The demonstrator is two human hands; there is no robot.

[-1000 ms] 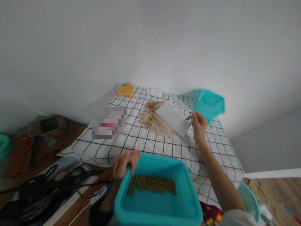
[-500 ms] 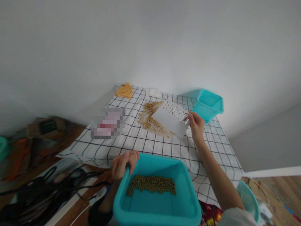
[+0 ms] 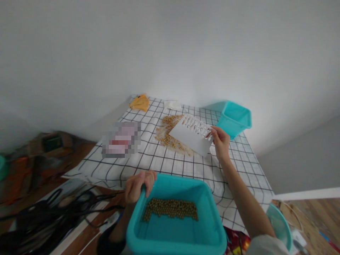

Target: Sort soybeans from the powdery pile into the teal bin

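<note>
My left hand (image 3: 140,185) is closed over the left rim of a turquoise plastic basin (image 3: 175,235) below the table's front edge. Small round brownish-gold beads (image 3: 171,208) lie in a band across the far part of its floor. My right hand (image 3: 220,141) pinches the right end of a white sheet (image 3: 191,139) with rows of cut-out slots along its far edge. The sheet is tilted over a spread of loose golden beads (image 3: 168,132) and pale bits on the checked tablecloth; it partly hides them.
A second turquoise bin (image 3: 233,120) stands at the table's back right against the wall. A yellow cloth (image 3: 140,102) and a white folded piece (image 3: 172,105) lie at the back. A pixelated pinkish item (image 3: 122,139) rests at left. Black cables (image 3: 87,209) clutter the lower left.
The white sheet in my right hand has moved slightly left and tilted a little lower. My left hand keeps its hold on the basin, and the beads inside look the same.
</note>
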